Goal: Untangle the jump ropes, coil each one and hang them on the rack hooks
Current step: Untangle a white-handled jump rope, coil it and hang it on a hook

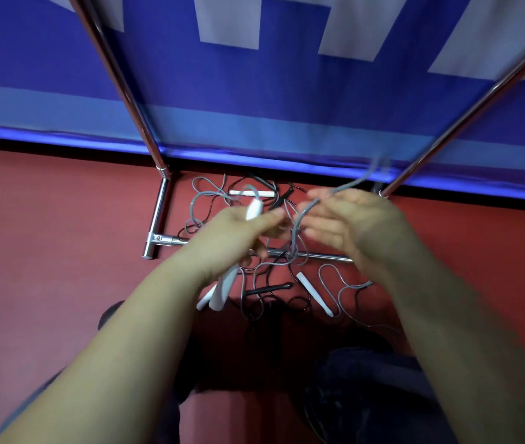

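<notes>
Ropes [267, 283] tangled over rack base bar [318, 256]; left hand [238, 232] clenching white handle [253, 209]; right hand [354, 225] pinching grey cord [296, 229], likely teasing 1 free.

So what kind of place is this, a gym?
Probably a gym or sports hall: a red floor, a blue banner along the wall, a chrome rack, and tangled jump ropes on the floor under both hands.
</notes>
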Demonstrator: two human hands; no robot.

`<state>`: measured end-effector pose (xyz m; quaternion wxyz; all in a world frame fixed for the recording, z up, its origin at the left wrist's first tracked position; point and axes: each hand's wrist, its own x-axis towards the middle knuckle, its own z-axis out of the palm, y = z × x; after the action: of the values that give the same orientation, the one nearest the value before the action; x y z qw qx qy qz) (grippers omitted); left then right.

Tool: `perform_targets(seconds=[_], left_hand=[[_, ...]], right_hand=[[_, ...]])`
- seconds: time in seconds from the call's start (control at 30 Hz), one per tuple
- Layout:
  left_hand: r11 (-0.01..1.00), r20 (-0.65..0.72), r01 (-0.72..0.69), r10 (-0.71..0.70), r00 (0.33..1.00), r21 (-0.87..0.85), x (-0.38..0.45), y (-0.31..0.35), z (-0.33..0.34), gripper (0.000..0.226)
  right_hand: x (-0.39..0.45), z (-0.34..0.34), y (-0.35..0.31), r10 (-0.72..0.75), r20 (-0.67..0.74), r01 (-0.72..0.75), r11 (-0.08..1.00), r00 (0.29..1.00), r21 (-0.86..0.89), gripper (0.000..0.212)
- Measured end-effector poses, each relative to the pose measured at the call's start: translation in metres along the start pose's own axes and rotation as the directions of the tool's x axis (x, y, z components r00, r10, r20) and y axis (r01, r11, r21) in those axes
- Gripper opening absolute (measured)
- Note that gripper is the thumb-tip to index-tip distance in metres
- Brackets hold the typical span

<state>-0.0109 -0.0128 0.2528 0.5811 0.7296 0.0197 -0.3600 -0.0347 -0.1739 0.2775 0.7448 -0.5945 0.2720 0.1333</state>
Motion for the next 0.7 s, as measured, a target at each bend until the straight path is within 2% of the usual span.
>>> perform_targets(seconds=[0.07, 0.13, 0.23, 0.33, 0.47, 0.53, 0.57, 0.6, 0.63, 0.67, 0.7], left_hand=[[0.996, 0.099, -0.005, -0.005, 0.995, 0.093, -0.005, -0.001, 0.003, 0.021], [0.994, 0.123, -0.054, 0.043, 0.991, 0.092, -0.005, -0.001, 0.005, 0.013], [0.994, 0.075, -0.095, 0.091, 0.993, 0.045, -0.001, -0.004, 0.004, 0.019], [0.994, 0.059, -0.092, 0.088, 0.994, 0.066, 0.000, -0.004, 0.005, 0.007], [0.996, 0.030, -0.085, 0.085, 0.996, -0.017, 0.001, -0.005, 0.004, 0.016], [0.987, 0.012, -0.097, 0.099, 0.995, -0.129, 0.002, -0.003, 0.003, 0.017], [0.975, 0.002, -0.100, 0.103, 0.995, -0.198, 0.003, -0.001, 0.003, 0.018], [0.956, -0.006, -0.098, 0.100, 0.995, -0.278, 0.003, 0.001, 0.002, 0.019], [0.929, -0.013, -0.095, 0.096, 0.995, -0.358, 0.003, 0.003, 0.001, 0.020], [0.898, -0.019, -0.090, 0.090, 0.996, -0.431, 0.003, 0.005, 0.000, 0.021], [0.869, -0.019, -0.084, 0.086, 0.996, -0.488, 0.003, 0.005, -0.002, 0.022]], right_hand=[[0.002, -0.004, -0.007, 0.026, -0.034, -0.015, 0.961, 0.999, 0.276, 0.017], [0.002, -0.004, -0.010, 0.052, -0.041, -0.030, 0.911, 0.998, 0.412, 0.021], [0.001, 0.000, -0.008, 0.070, -0.002, -0.062, 0.894, 0.998, 0.443, 0.022], [0.001, 0.002, -0.006, 0.067, 0.019, -0.069, 0.894, 0.998, 0.442, 0.021], [0.002, 0.000, -0.007, 0.046, 0.030, -0.055, 0.896, 0.998, 0.441, 0.019], [0.001, 0.001, -0.007, 0.027, 0.051, -0.041, 0.957, 0.998, 0.286, 0.014], [0.001, 0.001, -0.005, 0.010, 0.062, -0.016, 0.995, 0.998, 0.095, 0.010], [0.000, 0.002, -0.001, -0.009, 0.077, 0.022, 0.987, 0.997, -0.157, 0.006], [-0.001, 0.003, 0.004, -0.028, 0.110, 0.070, 0.912, 0.994, -0.404, 0.007], [-0.002, 0.004, 0.009, -0.029, 0.161, 0.118, 0.806, 0.987, -0.580, 0.008], [-0.003, 0.006, 0.014, -0.005, 0.220, 0.157, 0.719, 0.975, -0.677, 0.008]])
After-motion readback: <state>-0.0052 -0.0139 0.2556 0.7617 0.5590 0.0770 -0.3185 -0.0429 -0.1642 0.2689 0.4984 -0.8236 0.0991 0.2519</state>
